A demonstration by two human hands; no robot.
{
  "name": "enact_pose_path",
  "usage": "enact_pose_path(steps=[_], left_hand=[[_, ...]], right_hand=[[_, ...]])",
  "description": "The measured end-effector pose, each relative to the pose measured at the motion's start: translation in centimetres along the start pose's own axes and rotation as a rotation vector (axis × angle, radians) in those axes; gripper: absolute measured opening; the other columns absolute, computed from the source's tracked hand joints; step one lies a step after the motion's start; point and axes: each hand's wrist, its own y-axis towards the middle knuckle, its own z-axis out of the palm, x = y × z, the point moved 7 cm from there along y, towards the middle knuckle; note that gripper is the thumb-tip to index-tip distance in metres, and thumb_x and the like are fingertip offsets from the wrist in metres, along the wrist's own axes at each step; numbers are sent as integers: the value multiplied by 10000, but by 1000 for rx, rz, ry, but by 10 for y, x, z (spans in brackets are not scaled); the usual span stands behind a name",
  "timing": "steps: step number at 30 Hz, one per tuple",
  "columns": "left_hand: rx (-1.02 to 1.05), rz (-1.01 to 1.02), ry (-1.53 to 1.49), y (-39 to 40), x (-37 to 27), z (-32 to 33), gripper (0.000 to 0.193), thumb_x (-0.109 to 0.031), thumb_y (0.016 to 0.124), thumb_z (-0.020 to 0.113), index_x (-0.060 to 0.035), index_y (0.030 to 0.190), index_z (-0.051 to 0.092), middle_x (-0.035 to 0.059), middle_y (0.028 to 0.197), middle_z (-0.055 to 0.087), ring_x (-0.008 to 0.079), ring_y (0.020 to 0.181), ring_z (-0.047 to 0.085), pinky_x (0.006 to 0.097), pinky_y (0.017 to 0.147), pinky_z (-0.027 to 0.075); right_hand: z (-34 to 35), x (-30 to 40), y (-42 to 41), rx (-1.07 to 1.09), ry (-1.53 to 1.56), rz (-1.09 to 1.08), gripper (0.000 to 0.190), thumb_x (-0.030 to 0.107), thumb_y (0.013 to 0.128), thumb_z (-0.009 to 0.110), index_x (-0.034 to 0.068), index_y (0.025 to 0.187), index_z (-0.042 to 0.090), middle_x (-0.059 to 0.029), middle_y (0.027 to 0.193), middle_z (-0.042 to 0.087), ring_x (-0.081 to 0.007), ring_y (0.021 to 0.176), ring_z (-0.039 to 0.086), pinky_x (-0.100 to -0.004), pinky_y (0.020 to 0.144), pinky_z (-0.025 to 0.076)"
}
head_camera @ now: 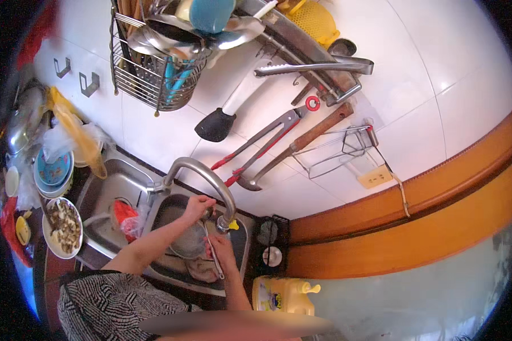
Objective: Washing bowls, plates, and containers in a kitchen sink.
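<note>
Over the right basin of a double steel sink (158, 266), my right hand (222, 252) holds a slim metal utensil (213, 251) by its handle, the handle's end pointing down toward me. At the utensil's upper end is my left hand (199, 209), its fingers bent around a small dark part that I cannot make out. The curved steel faucet (205, 167) arches beside both hands, with its spout just right of them. Below the hands a round, translucent bowl or pan (187, 242) lies in the basin, near a crumpled cloth (202, 269).
The left basin holds a red and clear plastic bag (128, 219). Further left stand a bowl of chopped food (64, 228) and stacked bowls (53, 168). A black wire rack (273, 243) and a yellow pump bottle (281, 294) are at right. Tongs (266, 145) and a wooden-handled ladle (301, 145) hang above.
</note>
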Motion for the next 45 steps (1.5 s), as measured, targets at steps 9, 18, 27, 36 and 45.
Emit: enact_pose_path(steps=[9, 18, 27, 36, 45], left_hand=[[-305, 75, -270, -4, 1, -33, 258, -286, 865, 614, -34, 920, 613, 27, 868, 621, 106, 785, 554, 264, 724, 438], [-204, -221, -523, -44, 44, 1, 249, -220, 906, 557, -33, 1071, 551, 97, 976, 647, 182, 885, 621, 324, 776, 498], [-98, -130, -379, -75, -27, -20, 342, -317, 963, 447, -37, 1137, 540, 125, 1051, 653, 212, 958, 641, 329, 823, 512], [-79, -97, -279, -79, -49, -36, 344, -301, 968, 448, 4, 1101, 535, 139, 1057, 634, 226, 983, 623, 329, 851, 506], [-18, -207, -380, -80, 29, 12, 237, -239, 940, 514, -27, 1004, 597, 89, 974, 644, 191, 900, 638, 330, 792, 538]], right_hand=[[-58, -14, 85, -224, -442, -338, 198, 151, 798, 703, 74, 845, 526, 9, 629, 536, -88, 480, 493, -253, 417, 400], [-4, 17, 94, 30, -380, -463, 204, 244, 881, 601, 51, 943, 629, -4, 749, 583, -80, 635, 521, -255, 561, 435], [-29, 51, 25, 149, -710, -218, 277, 163, 843, 596, 41, 1091, 602, -25, 963, 640, -151, 868, 567, -285, 835, 427], [-34, 2, 74, -85, -318, -166, 222, 342, 874, 591, 141, 958, 633, 19, 751, 598, -69, 665, 537, -256, 573, 412], [-45, 11, 39, -300, -1257, -97, 393, 393, 900, 429, 50, 860, 614, -210, 844, 629, -401, 803, 602, -499, 704, 437]])
